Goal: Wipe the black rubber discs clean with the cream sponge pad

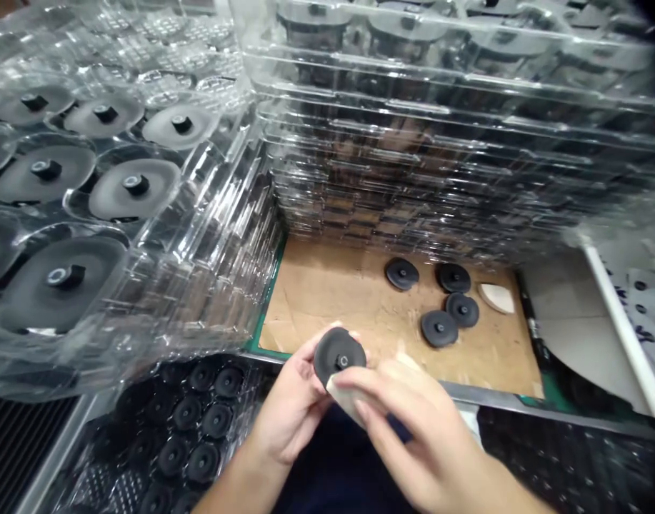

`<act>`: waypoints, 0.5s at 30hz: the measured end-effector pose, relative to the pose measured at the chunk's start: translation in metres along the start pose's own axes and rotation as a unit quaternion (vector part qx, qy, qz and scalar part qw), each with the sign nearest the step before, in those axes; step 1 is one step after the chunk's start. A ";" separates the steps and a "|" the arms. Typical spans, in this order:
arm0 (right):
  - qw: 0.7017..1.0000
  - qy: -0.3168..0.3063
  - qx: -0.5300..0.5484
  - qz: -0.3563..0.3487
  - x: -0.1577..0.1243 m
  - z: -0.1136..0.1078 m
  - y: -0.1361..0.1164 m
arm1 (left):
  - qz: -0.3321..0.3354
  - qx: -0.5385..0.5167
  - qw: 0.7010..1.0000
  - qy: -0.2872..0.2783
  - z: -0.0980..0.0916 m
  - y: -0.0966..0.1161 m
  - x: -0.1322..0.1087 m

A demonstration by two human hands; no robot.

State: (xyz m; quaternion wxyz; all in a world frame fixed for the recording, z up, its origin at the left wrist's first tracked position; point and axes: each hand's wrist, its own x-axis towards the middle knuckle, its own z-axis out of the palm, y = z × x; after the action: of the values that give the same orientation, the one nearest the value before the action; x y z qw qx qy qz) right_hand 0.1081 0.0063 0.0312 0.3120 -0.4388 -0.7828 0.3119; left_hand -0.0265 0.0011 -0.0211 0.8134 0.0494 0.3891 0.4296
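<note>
A black round disc [330,351] with a small raised hub is held by my left hand [298,403], its fingers wrapped round the rim. Pinched in my right hand [413,410] is a pale cream pad [346,400], whose tip touches the disc near the hub. On the cardboard sheet [327,300] lie several similar discs: one black disc [402,273] by itself and a group of three [439,328] to its right. A second cream piece [497,298] rests near the sheet's right edge.
Tall stacks of clear plastic trays stand behind [413,143] and at the left [198,235], the left ones holding discs. A lower tray of black discs [188,435] sits at bottom left. A white-edged bin [621,321] stands at the right.
</note>
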 end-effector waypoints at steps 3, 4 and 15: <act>0.996 0.069 -0.051 -0.007 0.002 -0.004 0.002 | 0.003 0.021 1.000 -0.017 0.009 -0.002 -0.001; 0.994 0.092 -0.058 -0.021 0.001 -0.005 0.004 | 0.005 0.027 0.999 -0.028 0.011 -0.002 -0.002; 0.980 0.110 -0.150 -0.069 -0.033 -0.046 0.010 | -0.032 0.048 0.996 -0.062 0.041 -0.011 -0.008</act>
State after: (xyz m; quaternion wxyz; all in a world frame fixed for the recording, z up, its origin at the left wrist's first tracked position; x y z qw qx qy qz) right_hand 0.1620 -0.0085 0.0451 0.3480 -0.4569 -0.8101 0.1183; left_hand 0.0060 -0.0014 0.0070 0.8458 0.1020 0.3595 0.3808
